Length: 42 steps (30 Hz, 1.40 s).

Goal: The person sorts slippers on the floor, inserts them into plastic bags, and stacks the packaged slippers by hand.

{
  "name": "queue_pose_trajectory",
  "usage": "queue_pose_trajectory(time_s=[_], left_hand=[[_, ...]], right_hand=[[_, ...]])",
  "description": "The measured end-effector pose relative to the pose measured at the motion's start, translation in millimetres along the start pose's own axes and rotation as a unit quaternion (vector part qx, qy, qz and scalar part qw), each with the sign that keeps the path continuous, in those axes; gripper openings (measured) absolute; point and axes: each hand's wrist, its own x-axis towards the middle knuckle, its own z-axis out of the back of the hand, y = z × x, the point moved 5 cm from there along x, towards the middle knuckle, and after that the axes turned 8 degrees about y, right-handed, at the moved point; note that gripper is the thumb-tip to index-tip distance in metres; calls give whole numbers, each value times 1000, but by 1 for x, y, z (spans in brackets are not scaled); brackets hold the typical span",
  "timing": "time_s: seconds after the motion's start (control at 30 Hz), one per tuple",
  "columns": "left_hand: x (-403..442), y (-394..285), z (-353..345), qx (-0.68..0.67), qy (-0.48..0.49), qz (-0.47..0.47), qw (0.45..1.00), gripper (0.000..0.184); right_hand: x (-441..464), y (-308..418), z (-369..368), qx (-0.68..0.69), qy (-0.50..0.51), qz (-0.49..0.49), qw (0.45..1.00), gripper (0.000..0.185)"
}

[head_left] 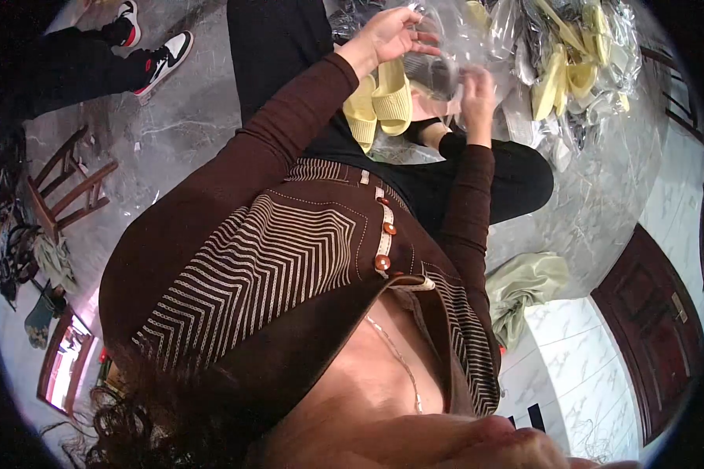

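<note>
My left hand (393, 36) is held out at the top, its fingers spread against a clear plastic bag (454, 39). Across from it, my right hand (477, 92) has its fingers bent together on the bag's near edge; they are slightly blurred. Dark and grey shapes show through the plastic. Below my left hand, a pair of pale yellow slippers (393, 98) lies between my legs, soles and ribbed footbeds partly showing. A pinkish piece (434, 105) sits beside them, partly covered by the bag.
A heap of bagged yellow slippers (571, 66) lies on the grey floor at the upper right. A wooden stool (69, 187) stands at left. Another person's sneakers (164, 62) are at upper left. Greenish cloth (524, 289) lies near a dark door (653, 320).
</note>
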Motion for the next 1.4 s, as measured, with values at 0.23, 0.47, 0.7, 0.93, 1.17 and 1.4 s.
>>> queue_pose_trajectory(time_s=[0.23, 0.47, 0.7, 0.93, 1.17, 1.4], left_hand=[[1, 9, 14, -20, -71, -67, 995, 18], [4, -4, 7, 92, -131, -92, 983, 16], [4, -13, 154, 5, -467, -90, 879, 16], [-40, -114, 177, 326, -711, -114, 613, 35], [-36, -212, 196, 426, -696, -25, 578, 35], [-18, -205, 346, 630, -532, -20, 566, 37]], right_hand=[[-9, 27, -45, -215, -11, 42, 976, 15], [-5, 12, 5, -67, -124, -44, 989, 8], [-17, 64, 41, -78, -123, -68, 987, 12], [-36, 102, 36, 1, -169, -139, 976, 11], [-32, 131, 20, 89, -182, -177, 963, 6], [-32, 127, 35, 165, -224, -212, 937, 5]])
